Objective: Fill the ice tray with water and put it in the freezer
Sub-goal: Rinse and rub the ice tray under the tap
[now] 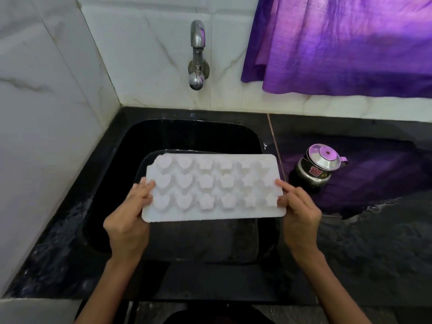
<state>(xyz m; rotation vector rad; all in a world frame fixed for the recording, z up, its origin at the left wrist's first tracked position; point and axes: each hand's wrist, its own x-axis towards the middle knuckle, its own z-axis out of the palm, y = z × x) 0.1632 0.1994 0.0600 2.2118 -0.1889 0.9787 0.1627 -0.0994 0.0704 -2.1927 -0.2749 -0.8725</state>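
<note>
- Progress looks early: the white translucent silicone ice tray with heart, flower and star moulds (214, 188) is held level above the black rectangular sink (187, 136), and no water runs from the chrome wall tap (198, 54).
- Left hand (131, 213) pinches the tray's left short edge, thumb on top and fingers beneath; right hand (301, 206) pinches the right short edge the same way, so each grip is clamped on the tray.
- Filling seems not yet done, though I cannot tell for sure: the pale moulds give no clear sign of water, and they may even be facing down, bulging towards the camera.
- Left to do, by my reckoning: fill the tray under the tap, then carry it flat to the freezer.
- Freezer lies out of view entirely.
- Something clear and curved-edged, perhaps a lid or dish, sits under the tray in the sink; the tray hides most of it.
- Small steel lidded pot (319, 167) stands on the glossy black stone worktop (374, 230) to the right, beneath a purple hanging curtain (339, 43); its label is too small to read.
</note>
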